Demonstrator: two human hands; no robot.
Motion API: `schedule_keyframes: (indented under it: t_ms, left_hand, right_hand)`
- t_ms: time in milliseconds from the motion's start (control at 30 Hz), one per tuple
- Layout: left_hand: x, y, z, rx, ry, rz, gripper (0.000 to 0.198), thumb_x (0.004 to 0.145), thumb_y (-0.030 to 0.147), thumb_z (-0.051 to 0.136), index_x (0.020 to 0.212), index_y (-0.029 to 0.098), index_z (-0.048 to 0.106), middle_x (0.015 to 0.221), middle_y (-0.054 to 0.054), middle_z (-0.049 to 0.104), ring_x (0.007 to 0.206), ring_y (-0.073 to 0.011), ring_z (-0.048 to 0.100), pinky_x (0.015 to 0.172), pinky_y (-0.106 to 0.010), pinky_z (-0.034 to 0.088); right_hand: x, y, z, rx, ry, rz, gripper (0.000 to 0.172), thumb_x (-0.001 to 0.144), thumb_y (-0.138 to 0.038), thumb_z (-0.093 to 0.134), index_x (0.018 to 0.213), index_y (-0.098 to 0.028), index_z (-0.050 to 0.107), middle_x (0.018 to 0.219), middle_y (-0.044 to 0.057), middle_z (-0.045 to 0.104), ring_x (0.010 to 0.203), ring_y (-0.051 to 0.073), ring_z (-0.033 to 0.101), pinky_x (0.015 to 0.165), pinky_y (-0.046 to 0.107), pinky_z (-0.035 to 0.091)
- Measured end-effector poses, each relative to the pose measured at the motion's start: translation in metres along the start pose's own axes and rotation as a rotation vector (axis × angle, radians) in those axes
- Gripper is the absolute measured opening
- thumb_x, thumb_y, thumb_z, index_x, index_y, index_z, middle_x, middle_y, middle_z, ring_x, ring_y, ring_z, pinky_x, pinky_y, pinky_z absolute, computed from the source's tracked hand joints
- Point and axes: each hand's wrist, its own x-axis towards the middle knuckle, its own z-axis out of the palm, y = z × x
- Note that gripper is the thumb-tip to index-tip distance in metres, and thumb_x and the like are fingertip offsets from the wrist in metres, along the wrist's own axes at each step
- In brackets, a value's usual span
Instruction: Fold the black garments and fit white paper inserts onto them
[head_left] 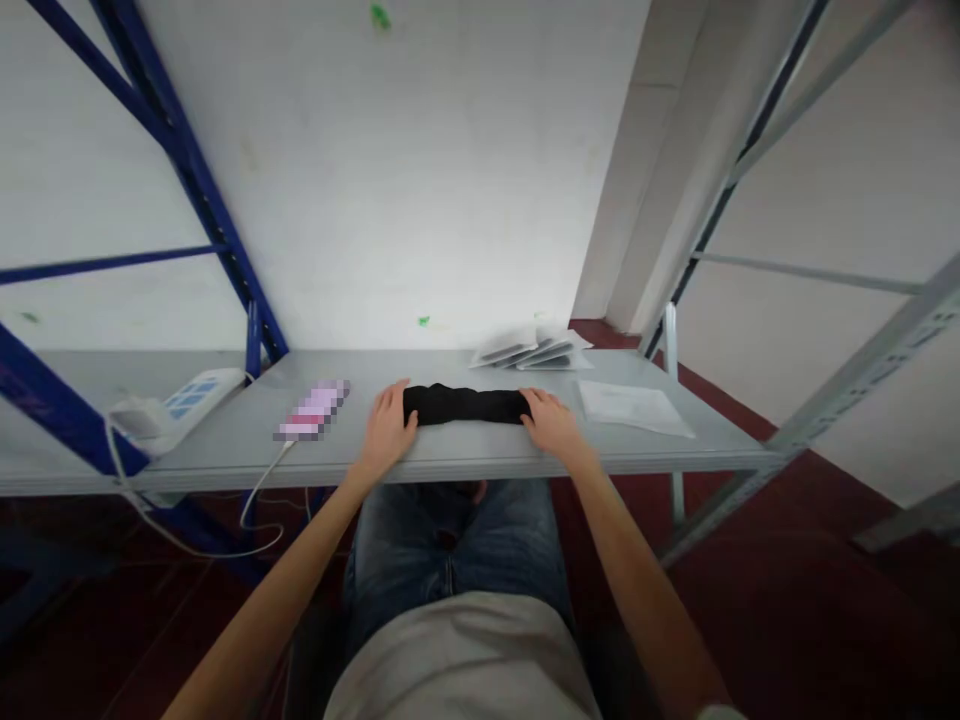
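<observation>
A folded black cloth (465, 404) lies flat on the grey shelf (450, 455) in front of me. My left hand (388, 428) rests at its left end, fingers laid over the edge. At the right end sits my right hand (551, 421), fingers likewise lying flat on the cloth's edge. Both hands press on the cloth from either side; neither lifts it.
A phone (313, 410) on a white cable lies left of the cloth. A white power strip (176, 400) sits farther left. Clear flat bags (534, 350) are stacked at the back right, and one flat bag (634, 406) lies to the right. Blue and grey rack posts frame the shelf.
</observation>
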Motion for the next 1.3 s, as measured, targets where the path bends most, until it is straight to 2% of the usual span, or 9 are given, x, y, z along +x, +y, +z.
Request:
schedule_keyframes:
  t_ms: [200,400,533,667,733,833,933,1100,1300]
  left_hand:
    - [0.005,-0.009,-0.003,0.121,-0.131,-0.081,0.053,0.086,0.015,0.055,0.139,0.017,0.059,0.121,-0.014,0.070,0.121,-0.0340,0.061,0.106,-0.050,0.051]
    - [0.019,0.005,-0.045,0.153,-0.170,0.000,0.023,0.074,0.014,0.064,0.092,0.022,0.074,0.114,-0.011,0.069,0.115,-0.0330,0.061,0.104,-0.047,0.050]
    - [0.024,0.003,-0.077,0.029,-0.493,0.199,0.014,0.073,0.024,0.069,0.087,0.025,0.072,0.114,-0.005,0.073,0.111,-0.0282,0.065,0.101,-0.039,0.050]
    - [0.021,-0.004,-0.088,0.023,-0.756,0.122,0.027,0.083,0.053,0.069,0.083,0.026,0.074,0.096,-0.003,0.078,0.094,-0.0259,0.071,0.086,-0.033,0.052]
    - [0.020,-0.007,-0.084,0.065,-0.716,0.086,0.037,0.093,0.056,0.055,0.084,0.025,0.074,0.090,-0.004,0.078,0.088,-0.0256,0.072,0.082,-0.033,0.051]
    - [0.022,-0.012,-0.073,0.126,-0.504,0.096,0.032,0.097,0.044,0.050,0.107,0.023,0.072,0.104,-0.008,0.078,0.099,-0.0281,0.071,0.089,-0.037,0.052]
    - [0.021,-0.019,-0.059,0.158,-0.369,0.092,0.035,0.091,0.034,0.058,0.122,0.022,0.069,0.124,-0.012,0.073,0.117,-0.0311,0.066,0.102,-0.043,0.051]
    - [0.021,-0.030,-0.043,0.127,-0.357,0.000,0.023,0.090,0.031,0.058,0.103,0.023,0.075,0.117,-0.010,0.076,0.113,-0.0297,0.069,0.103,-0.041,0.052]
    - [0.050,-0.030,-0.037,0.052,-0.143,-0.373,0.026,0.096,0.038,0.054,0.104,0.022,0.072,0.100,-0.007,0.080,0.099,-0.0267,0.074,0.090,-0.038,0.055]
  right_hand:
    - [0.006,-0.004,0.002,-0.022,0.024,0.051,0.051,0.098,-0.019,0.057,0.150,-0.018,0.054,0.136,0.016,0.063,0.129,0.032,0.054,0.106,0.043,0.046]
    - [0.009,0.010,-0.027,0.137,0.032,-0.053,0.028,0.088,-0.010,0.064,0.107,-0.023,0.079,0.114,0.009,0.069,0.115,0.027,0.060,0.104,0.038,0.046]
    - [-0.003,0.025,-0.051,0.258,-0.222,-0.201,0.018,0.081,-0.013,0.073,0.092,-0.023,0.083,0.106,0.006,0.074,0.103,0.024,0.067,0.100,0.033,0.048]
    - [-0.012,0.027,-0.065,0.285,-0.436,-0.135,0.009,0.083,-0.029,0.079,0.087,-0.024,0.085,0.101,0.005,0.080,0.097,0.025,0.071,0.091,0.031,0.050]
    - [-0.013,0.023,-0.069,0.258,-0.464,-0.090,0.024,0.092,-0.040,0.070,0.083,-0.023,0.084,0.092,0.006,0.080,0.088,0.024,0.071,0.084,0.030,0.050]
    - [-0.011,0.016,-0.069,0.177,-0.494,-0.054,0.039,0.099,-0.046,0.060,0.080,-0.022,0.083,0.080,0.006,0.078,0.078,0.023,0.069,0.074,0.030,0.047]
    - [-0.008,0.009,-0.060,0.121,-0.351,-0.018,0.034,0.099,-0.045,0.062,0.084,-0.021,0.080,0.086,0.007,0.078,0.081,0.023,0.069,0.073,0.030,0.046]
    - [0.000,0.000,-0.032,0.245,-0.150,-0.130,0.011,0.096,-0.029,0.069,0.101,-0.021,0.074,0.102,0.006,0.076,0.090,0.020,0.070,0.081,0.028,0.050]
    - [0.003,0.003,-0.023,0.224,-0.001,-0.108,0.021,0.094,-0.020,0.068,0.115,-0.023,0.071,0.115,0.007,0.071,0.102,0.021,0.069,0.092,0.032,0.052]
